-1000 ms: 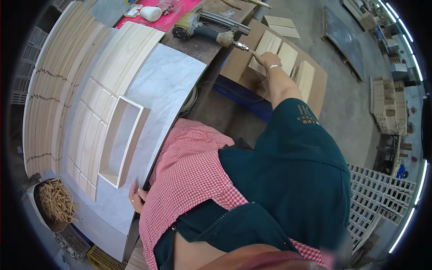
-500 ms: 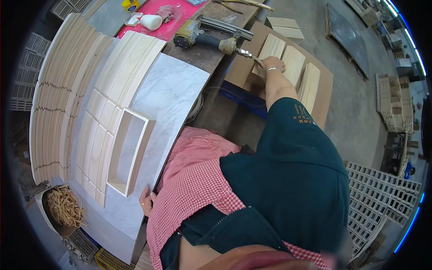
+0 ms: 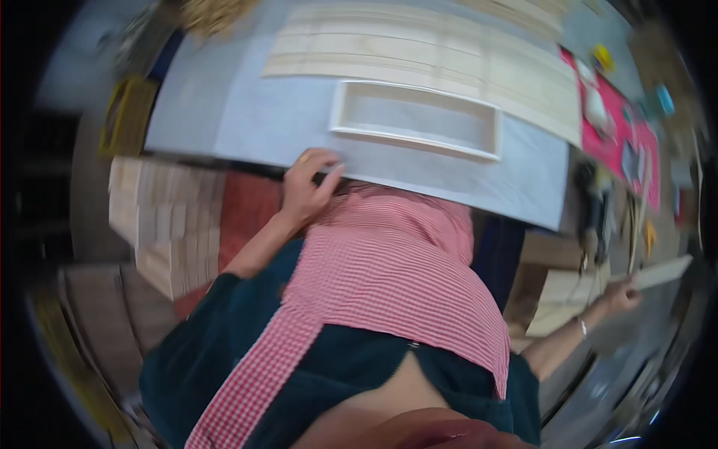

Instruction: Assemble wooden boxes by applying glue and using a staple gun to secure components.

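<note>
My left hand (image 3: 308,183) rests at the near edge of the grey worktable (image 3: 254,142), thumb and fingers apart, with nothing in it. Just beyond it on the tabletop lies an open rectangular wooden frame (image 3: 415,142). Out at the right, low beside the table, my right hand (image 3: 622,297) grips one end of a pale wooden board (image 3: 663,272), which points away to the right. More pale boards (image 3: 557,299) lie below and left of that hand. The picture is blurred, so finger detail is limited.
Pale grooved wood strips (image 3: 419,52) lie side by side behind the frame. A pink mat (image 3: 624,138) with a white bottle (image 3: 596,108) is at the right. Stacked wooden pieces (image 3: 168,217) stand left of me, near a yellow crate (image 3: 129,116). A nail gun (image 3: 596,202) lies at the table's right end.
My view has swung round, bringing the table square in front. My right hand has picked up a board from the ones it was reaching over. My left hand stays at the table edge.
</note>
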The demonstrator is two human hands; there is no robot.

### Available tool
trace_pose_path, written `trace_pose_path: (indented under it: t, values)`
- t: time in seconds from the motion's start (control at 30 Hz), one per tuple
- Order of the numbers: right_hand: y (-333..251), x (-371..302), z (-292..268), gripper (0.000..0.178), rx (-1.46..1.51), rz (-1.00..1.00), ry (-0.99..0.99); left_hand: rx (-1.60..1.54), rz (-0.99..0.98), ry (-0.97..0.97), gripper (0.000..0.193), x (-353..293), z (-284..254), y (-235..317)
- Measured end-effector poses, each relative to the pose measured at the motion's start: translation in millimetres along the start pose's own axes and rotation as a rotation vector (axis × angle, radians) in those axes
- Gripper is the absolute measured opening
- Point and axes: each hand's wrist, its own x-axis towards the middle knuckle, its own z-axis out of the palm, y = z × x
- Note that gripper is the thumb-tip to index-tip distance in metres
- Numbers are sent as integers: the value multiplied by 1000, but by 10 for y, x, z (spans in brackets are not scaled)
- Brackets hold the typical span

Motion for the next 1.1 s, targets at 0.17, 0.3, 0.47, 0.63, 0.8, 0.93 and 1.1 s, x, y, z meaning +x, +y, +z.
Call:
trace_pose_path:
  t: [0.17, 0.3, 0.47, 0.63, 0.8, 0.93, 1.1]
  values:
    - [-1986, -1129, 642, 82, 481, -432, -824, 19, -119, 156, 11, -80, -71, -181]
    - [-2730, -2137, 931, 86, 445, -948, -1203, -60, -186, 243, 13, -28, 38, -195]
    - [-3236, -2867, 1158, 94, 513, -1278, -1437, -8, -185, 273, 15, 81, -22, -291]
    - [-3497, -3008, 1149, 95, 427, -1402, -1468, -4, -243, 254, 23, 82, -103, -216]
    - [-3517, -3024, 1227, 97, 366, -1413, -1466, -22, -143, 168, 26, 309, -135, -349]
    - [-3482, -2971, 1257, 97, 324, -1404, -1502, -24, -121, 125, 27, 372, -91, -240]
    - [-3432, -2965, 1315, 96, 292, -1428, -1504, 38, -99, 108, 24, 445, -61, -143]
